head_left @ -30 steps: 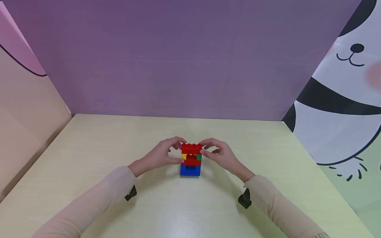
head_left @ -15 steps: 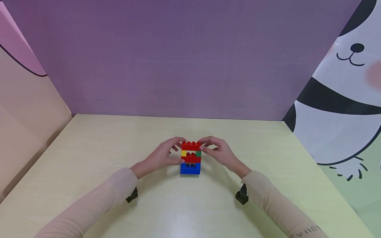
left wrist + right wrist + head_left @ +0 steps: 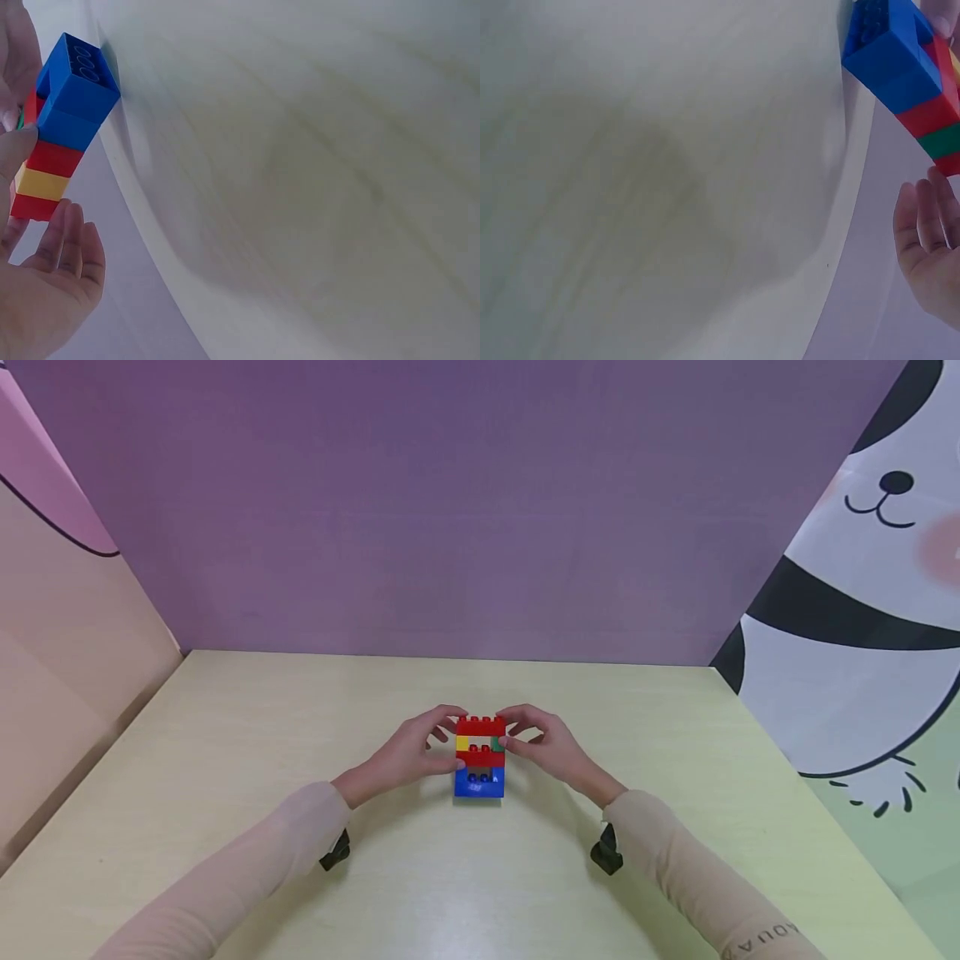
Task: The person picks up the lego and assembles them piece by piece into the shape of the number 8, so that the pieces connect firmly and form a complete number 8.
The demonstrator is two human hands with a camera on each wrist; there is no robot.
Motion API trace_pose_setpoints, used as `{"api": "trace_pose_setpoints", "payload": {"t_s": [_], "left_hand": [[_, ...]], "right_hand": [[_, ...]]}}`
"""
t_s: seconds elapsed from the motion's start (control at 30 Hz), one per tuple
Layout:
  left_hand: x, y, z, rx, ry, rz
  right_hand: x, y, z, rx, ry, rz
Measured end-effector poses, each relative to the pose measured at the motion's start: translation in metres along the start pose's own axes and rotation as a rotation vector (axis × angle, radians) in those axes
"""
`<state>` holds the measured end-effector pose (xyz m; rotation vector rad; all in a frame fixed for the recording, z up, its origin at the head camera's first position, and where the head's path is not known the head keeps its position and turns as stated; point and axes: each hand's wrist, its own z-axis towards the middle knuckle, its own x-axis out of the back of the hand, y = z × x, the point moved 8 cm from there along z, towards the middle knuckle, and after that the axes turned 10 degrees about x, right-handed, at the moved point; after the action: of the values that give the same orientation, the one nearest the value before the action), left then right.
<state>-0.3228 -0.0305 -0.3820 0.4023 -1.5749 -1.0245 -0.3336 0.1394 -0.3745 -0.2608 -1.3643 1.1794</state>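
A tower of toy bricks (image 3: 481, 760) is held between both hands. Its base is blue, with a red brick (image 3: 480, 760) above, then a yellow brick (image 3: 462, 743) and a green brick (image 3: 943, 140) with a gap between them, and a red brick (image 3: 481, 727) on top. The left hand (image 3: 408, 746) grips the left side, thumb low near the red-blue joint and forefinger at the top corner. On the right, the right hand (image 3: 547, 745) pinches the upper part, thumb by the green brick. The blue base's underside (image 3: 87, 64) shows in the left wrist view.
A pale wooden table (image 3: 480, 877) lies beneath the hands. Behind it rises a purple panel (image 3: 465, 510), with a panda picture (image 3: 862, 602) on the right side and a beige panel (image 3: 67, 652) on the left.
The tower has tilted slightly, so its gaps and inner studs show more. The right hand has shifted a little left, its thumb sliding from the top red brick down to the green one.
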Motion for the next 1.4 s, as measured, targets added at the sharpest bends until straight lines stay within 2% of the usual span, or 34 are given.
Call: {"api": "trace_pose_setpoints", "payload": {"t_s": [0.77,1.17,1.4], "left_hand": [[-0.002,-0.008,0.007,0.059,-0.021,-0.028],[-0.003,-0.016,0.010,0.107,-0.032,-0.069],[-0.003,-0.019,0.013,0.121,-0.035,-0.083]], "right_hand": [[-0.012,-0.008,-0.014,-0.004,-0.058,-0.059],[-0.013,-0.011,-0.013,0.020,-0.069,-0.072],[-0.014,-0.007,-0.011,0.021,-0.083,-0.043]]}}
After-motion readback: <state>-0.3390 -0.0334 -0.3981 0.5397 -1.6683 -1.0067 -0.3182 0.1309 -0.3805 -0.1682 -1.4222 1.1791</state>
